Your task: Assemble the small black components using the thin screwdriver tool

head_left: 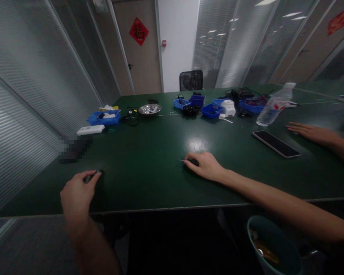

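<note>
My left hand [78, 193] rests near the table's front left edge, its fingers closed on a small dark object [88, 178]. Most of that object is hidden by the fingers, so its kind is unclear. Farther right, my right hand [205, 165] lies low over the table, pinching a black-handled tool [193, 162] that looks like a small screwdriver. Its thin metal shaft [181, 160] points left, apart from anything else. The green tabletop [143, 152] lies between both hands.
Another person's hand [312, 133] lies flat at right, beside a phone [275, 143] and a water bottle [276, 105]. Farther back are a metal bowl [150, 114], a blue tray [104, 120], a blue bin [211, 111] and cables. Below the edge stands a bin [286, 248].
</note>
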{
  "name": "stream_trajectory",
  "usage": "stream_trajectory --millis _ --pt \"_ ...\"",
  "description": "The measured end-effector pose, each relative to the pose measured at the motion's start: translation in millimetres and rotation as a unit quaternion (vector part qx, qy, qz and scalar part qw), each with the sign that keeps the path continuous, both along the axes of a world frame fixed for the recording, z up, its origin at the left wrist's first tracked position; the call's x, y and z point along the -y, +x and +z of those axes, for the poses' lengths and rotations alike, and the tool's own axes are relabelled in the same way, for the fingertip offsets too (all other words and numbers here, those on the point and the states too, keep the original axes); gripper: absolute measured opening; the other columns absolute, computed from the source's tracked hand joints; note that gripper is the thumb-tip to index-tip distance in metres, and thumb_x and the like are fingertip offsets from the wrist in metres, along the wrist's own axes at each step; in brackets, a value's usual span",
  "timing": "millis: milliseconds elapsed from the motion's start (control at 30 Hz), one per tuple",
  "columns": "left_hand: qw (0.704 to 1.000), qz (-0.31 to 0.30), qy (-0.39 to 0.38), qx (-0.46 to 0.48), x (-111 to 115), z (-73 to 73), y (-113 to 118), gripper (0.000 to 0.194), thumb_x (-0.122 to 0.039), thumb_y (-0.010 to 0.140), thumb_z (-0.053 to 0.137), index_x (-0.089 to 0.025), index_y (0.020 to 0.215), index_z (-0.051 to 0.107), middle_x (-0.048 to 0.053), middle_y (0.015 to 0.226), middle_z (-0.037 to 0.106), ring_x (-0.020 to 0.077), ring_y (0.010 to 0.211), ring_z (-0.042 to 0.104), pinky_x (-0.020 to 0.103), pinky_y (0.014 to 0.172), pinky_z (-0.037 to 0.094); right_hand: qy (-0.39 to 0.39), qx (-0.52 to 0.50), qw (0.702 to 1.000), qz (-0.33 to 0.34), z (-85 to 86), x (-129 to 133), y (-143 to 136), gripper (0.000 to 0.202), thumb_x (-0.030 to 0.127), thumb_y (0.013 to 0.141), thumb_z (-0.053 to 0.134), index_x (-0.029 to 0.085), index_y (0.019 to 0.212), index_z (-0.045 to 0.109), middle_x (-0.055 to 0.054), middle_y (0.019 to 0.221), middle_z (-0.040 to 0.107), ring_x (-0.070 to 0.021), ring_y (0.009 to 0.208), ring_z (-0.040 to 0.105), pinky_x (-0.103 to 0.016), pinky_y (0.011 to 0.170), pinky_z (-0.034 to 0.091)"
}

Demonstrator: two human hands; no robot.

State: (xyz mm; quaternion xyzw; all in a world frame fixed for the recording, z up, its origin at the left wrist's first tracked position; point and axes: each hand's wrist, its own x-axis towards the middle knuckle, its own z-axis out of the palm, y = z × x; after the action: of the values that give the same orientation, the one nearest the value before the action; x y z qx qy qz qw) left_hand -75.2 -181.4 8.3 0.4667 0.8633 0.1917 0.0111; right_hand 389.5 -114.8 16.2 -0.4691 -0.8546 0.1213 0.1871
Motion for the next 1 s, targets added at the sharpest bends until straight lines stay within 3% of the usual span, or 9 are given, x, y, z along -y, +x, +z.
stream_trajectory --millis 100,233,333,400,600,1000 --pt "0.986 -0.16 0.042 0.025 -6.6 -2.3 66.6 0.028 -0.044 0.096 0.067 -0.023 0.109 0.081 0.011 0.123 0.076 0.0326 0.111 0.069 0.042 0.096 0.05 0.001 -0.003 1.0 0.005 0.1 0.3 0.9 0.032 0.045 0.107 0.054 0.021 0.114 0.074 -0.001 0.071 0.066 -0.0159 0.062 0.058 -0.029 0.063 0.033" --pt "0.921 -0.369 0.103 0.074 -0.1 -4.8 167.4 0.014 -0.033 0.099 0.067 -0.026 0.104 0.078 0.008 0.119 0.076 0.0284 0.115 0.067 0.044 0.101 0.048 0.0 -0.012 0.998 0.056 1.0 2.1 2.9 0.032 0.044 0.106 0.054 0.02 0.115 0.073 0.0 0.071 0.066 -0.0145 0.06 0.056 -0.028 0.062 0.033" --pt "0.89 -0.43 0.115 0.1 9.2 -5.8 211.2 0.008 -0.028 0.099 0.07 -0.027 0.105 0.075 0.008 0.12 0.075 0.0277 0.118 0.065 0.046 0.1 0.047 0.008 -0.014 0.993 0.115 1.5 4.4 4.3 0.029 0.042 0.105 0.055 0.02 0.113 0.072 0.0 0.073 0.067 -0.0141 0.061 0.057 -0.028 0.064 0.035" --pt "0.881 -0.445 0.117 0.107 12.1 -6.3 220.2 0.008 -0.027 0.099 0.071 -0.028 0.106 0.074 0.008 0.12 0.074 0.0276 0.118 0.064 0.047 0.099 0.046 0.001 -0.021 0.989 0.147 2.2 6.1 4.8 0.028 0.041 0.105 0.055 0.02 0.112 0.072 -0.001 0.075 0.069 -0.0139 0.062 0.059 -0.027 0.065 0.037" --pt "0.88 -0.451 0.099 0.111 9.5 -6.0 214.6 0.008 -0.024 0.099 0.07 -0.027 0.107 0.072 0.007 0.122 0.074 0.0267 0.12 0.062 0.048 0.101 0.044 -0.019 -0.035 0.98 0.194 5.5 10.2 4.2 0.026 0.039 0.103 0.056 0.019 0.11 0.072 -0.001 0.077 0.071 -0.0134 0.062 0.06 -0.026 0.064 0.038" --pt "0.884 -0.445 0.1 0.102 13.2 -2.5 218.9 0.01 -0.019 0.099 0.071 -0.025 0.106 0.07 0.002 0.121 0.074 0.0241 0.119 0.062 0.042 0.101 0.042 0.005 -0.031 0.977 0.212 -1.2 7.5 4.8 0.022 0.035 0.102 0.059 0.018 0.109 0.071 -0.001 0.076 0.072 -0.0128 0.06 0.06 -0.025 0.062 0.038"
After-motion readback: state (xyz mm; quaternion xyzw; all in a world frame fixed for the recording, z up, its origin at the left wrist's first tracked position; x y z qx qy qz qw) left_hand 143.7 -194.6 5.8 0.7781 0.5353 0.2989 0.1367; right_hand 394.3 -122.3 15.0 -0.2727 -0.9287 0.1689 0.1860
